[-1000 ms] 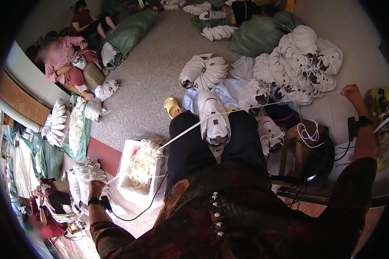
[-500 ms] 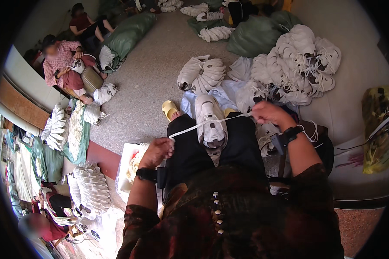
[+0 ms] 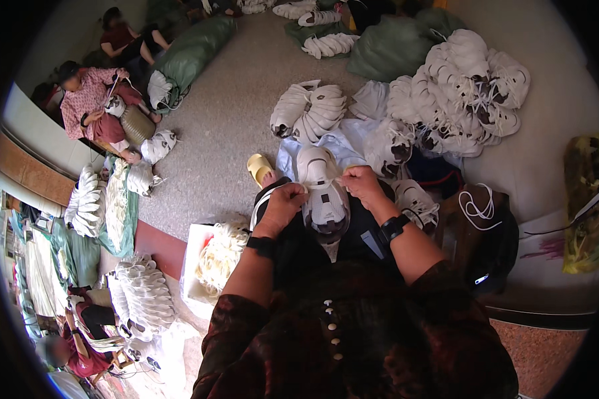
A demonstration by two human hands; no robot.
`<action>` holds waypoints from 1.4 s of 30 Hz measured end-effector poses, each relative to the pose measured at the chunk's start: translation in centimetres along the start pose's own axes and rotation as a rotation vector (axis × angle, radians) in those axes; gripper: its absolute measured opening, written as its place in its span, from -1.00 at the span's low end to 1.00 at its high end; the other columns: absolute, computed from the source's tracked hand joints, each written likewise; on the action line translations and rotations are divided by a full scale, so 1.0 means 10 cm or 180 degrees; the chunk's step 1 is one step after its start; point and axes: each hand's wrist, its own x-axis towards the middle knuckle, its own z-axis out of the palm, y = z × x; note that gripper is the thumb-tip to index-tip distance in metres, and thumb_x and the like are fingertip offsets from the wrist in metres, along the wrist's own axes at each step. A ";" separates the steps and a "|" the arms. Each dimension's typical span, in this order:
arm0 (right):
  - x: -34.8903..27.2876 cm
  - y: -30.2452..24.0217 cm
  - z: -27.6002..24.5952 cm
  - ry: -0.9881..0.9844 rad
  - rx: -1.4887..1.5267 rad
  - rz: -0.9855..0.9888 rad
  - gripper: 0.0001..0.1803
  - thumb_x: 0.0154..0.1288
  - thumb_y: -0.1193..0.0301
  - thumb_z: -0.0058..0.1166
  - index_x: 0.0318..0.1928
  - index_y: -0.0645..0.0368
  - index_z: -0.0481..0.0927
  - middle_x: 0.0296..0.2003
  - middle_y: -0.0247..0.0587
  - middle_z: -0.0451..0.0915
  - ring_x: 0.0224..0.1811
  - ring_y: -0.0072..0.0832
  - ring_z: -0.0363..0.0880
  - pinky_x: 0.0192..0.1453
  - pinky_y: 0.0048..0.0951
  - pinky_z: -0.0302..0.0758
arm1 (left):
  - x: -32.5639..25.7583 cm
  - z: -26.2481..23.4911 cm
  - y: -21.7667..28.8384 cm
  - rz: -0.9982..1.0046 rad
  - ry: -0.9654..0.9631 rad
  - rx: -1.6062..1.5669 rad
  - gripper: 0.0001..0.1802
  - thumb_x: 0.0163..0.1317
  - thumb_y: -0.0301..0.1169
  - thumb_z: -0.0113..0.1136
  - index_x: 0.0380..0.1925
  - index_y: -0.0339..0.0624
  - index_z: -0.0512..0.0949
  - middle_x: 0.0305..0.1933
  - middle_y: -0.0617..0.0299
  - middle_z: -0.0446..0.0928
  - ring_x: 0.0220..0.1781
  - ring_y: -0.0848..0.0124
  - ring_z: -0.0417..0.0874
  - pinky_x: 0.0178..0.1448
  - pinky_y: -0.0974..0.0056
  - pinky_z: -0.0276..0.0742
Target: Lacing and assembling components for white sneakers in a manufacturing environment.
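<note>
A white mesh shoe upper point(image 3: 325, 211) with brown trim is set between my knees, and a flat white shoelace point(image 3: 256, 211) runs across it. My left hand point(image 3: 285, 205) is closed in a pinch on the lace at the left side of the shoe, with a loose length hanging over my left thigh. Against the right side, my right hand point(image 3: 364, 187) pinches the lace too, fingers close to the eyelet area. Between the two hands the lace lies over the upper. Exactly how it passes through the eyelets is too small to tell.
To my left stands a white box point(image 3: 190, 259) with cream laces point(image 3: 221, 258). Ahead is a ring of white shoe uppers point(image 3: 319, 114); a bigger pile of uppers point(image 3: 456, 93) rises at the right. A dark bag point(image 3: 496, 249) rests by my right side. Co-workers sit at the left.
Both hands have come inward to the shoe's sides; the lace, earlier stretched wide above the shoe, now lies close against it. A co-worker at the left has raised a hand with a lace.
</note>
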 end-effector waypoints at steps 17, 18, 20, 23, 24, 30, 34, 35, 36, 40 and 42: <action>0.03 -0.02 0.08 0.0092 -0.1801 -0.1402 -0.91 -0.07 0.62 -0.01 -0.62 0.33 0.38 -0.68 0.06 0.42 -0.61 -0.12 0.45 -0.49 -0.24 0.39 | -0.04 0.01 -0.02 0.0152 0.0017 -0.0332 -0.91 0.12 -0.52 0.15 -0.52 -0.25 0.47 -0.57 0.40 0.39 -0.55 0.62 0.36 -0.44 0.48 0.32; 0.02 -0.04 0.11 0.0150 -0.2034 -0.1528 -0.92 -0.10 0.60 0.01 -0.61 0.34 0.39 -0.65 0.12 0.42 -0.56 -0.03 0.45 -0.44 -0.19 0.40 | -0.03 0.02 -0.03 0.0152 0.0013 -0.0328 -0.91 0.12 -0.52 0.15 -0.52 -0.25 0.47 -0.57 0.40 0.39 -0.55 0.62 0.36 -0.44 0.48 0.32; 0.03 -0.04 0.23 0.0194 -0.2456 -0.1865 -0.91 -0.11 0.59 0.02 -0.62 0.34 0.40 -0.63 0.13 0.43 -0.53 -0.01 0.46 -0.42 -0.17 0.40 | -0.03 0.02 -0.04 0.0242 0.0039 -0.0246 -0.93 0.12 -0.52 0.15 -0.50 -0.25 0.47 -0.58 0.39 0.39 -0.56 0.62 0.36 -0.45 0.48 0.32; 0.05 -0.03 0.21 0.0270 -0.2669 -0.1890 -0.91 -0.11 0.56 0.05 -0.62 0.32 0.43 -0.61 0.13 0.46 -0.47 0.02 0.49 -0.38 -0.13 0.41 | -0.02 0.07 -0.07 0.0261 0.0200 -0.0365 -0.96 0.12 -0.54 0.12 -0.47 -0.25 0.48 -0.59 0.39 0.40 -0.59 0.61 0.36 -0.48 0.49 0.30; 0.06 -0.03 0.18 0.0291 -0.2463 -0.1576 -0.91 -0.11 0.54 0.07 -0.61 0.30 0.46 -0.60 0.11 0.48 -0.45 0.01 0.50 -0.36 -0.12 0.43 | -0.04 0.08 -0.05 0.0276 0.0186 -0.0343 -0.96 0.12 -0.54 0.12 -0.47 -0.25 0.48 -0.59 0.39 0.40 -0.59 0.61 0.36 -0.48 0.49 0.30; -0.15 0.03 0.31 0.1116 -0.2882 -0.1476 -0.89 -0.05 0.45 0.10 -0.56 0.24 0.51 -0.58 0.10 0.51 -0.40 -0.05 0.55 -0.30 -0.12 0.48 | -0.14 0.41 0.33 -0.0129 0.0083 -0.0885 -0.97 0.16 -0.53 0.10 -0.42 -0.22 0.52 -0.59 0.35 0.46 -0.64 0.63 0.38 -0.57 0.51 0.29; -0.35 -0.07 0.32 0.0478 -0.3178 -0.1787 -0.88 -0.01 0.46 0.04 -0.46 0.27 0.49 -0.51 0.09 0.55 -0.38 -0.06 0.58 -0.30 -0.14 0.49 | 0.01 0.47 0.34 -0.0046 -0.0067 -0.0210 -0.92 0.12 -0.51 0.10 -0.43 -0.30 0.54 -0.60 0.27 0.49 -0.62 0.55 0.46 -0.53 0.44 0.35; -0.37 -0.07 0.30 0.0497 -0.3168 -0.1780 -0.88 -0.01 0.46 0.04 -0.46 0.27 0.49 -0.51 0.09 0.55 -0.38 -0.06 0.58 -0.30 -0.14 0.49 | 0.04 0.50 0.33 0.0105 -0.0037 0.0171 -0.90 0.09 -0.50 0.10 -0.44 -0.34 0.54 -0.61 0.16 0.52 -0.60 0.45 0.52 -0.50 0.37 0.41; -0.38 -0.07 0.28 0.0368 -0.3144 -0.1793 -0.85 -0.01 0.45 0.04 -0.42 0.30 0.48 -0.54 0.09 0.53 -0.40 -0.04 0.56 -0.30 -0.13 0.48 | 0.07 0.53 0.33 0.0105 -0.0052 0.0183 -0.90 0.09 -0.50 0.10 -0.44 -0.34 0.54 -0.61 0.16 0.52 -0.60 0.45 0.52 -0.50 0.37 0.41; -0.32 -0.07 0.24 0.0137 -0.2980 -0.1530 -0.83 -0.04 0.47 0.05 -0.40 0.31 0.48 -0.54 0.13 0.52 -0.40 0.01 0.54 -0.29 -0.11 0.47 | 0.15 0.60 0.24 0.0827 0.0302 0.1167 -0.85 0.03 -0.48 0.10 -0.42 -0.33 0.55 -0.54 -0.09 0.53 -0.45 0.06 0.59 -0.34 0.18 0.48; -0.25 -0.03 0.16 0.0100 -0.2885 -0.1662 -0.85 -0.06 0.48 0.05 -0.43 0.30 0.49 -0.54 0.12 0.52 -0.41 0.01 0.53 -0.30 -0.11 0.47 | 0.17 0.63 0.21 0.0838 0.0423 0.1229 -0.85 0.03 -0.47 0.09 -0.42 -0.32 0.55 -0.51 -0.14 0.52 -0.39 -0.02 0.59 -0.30 0.14 0.49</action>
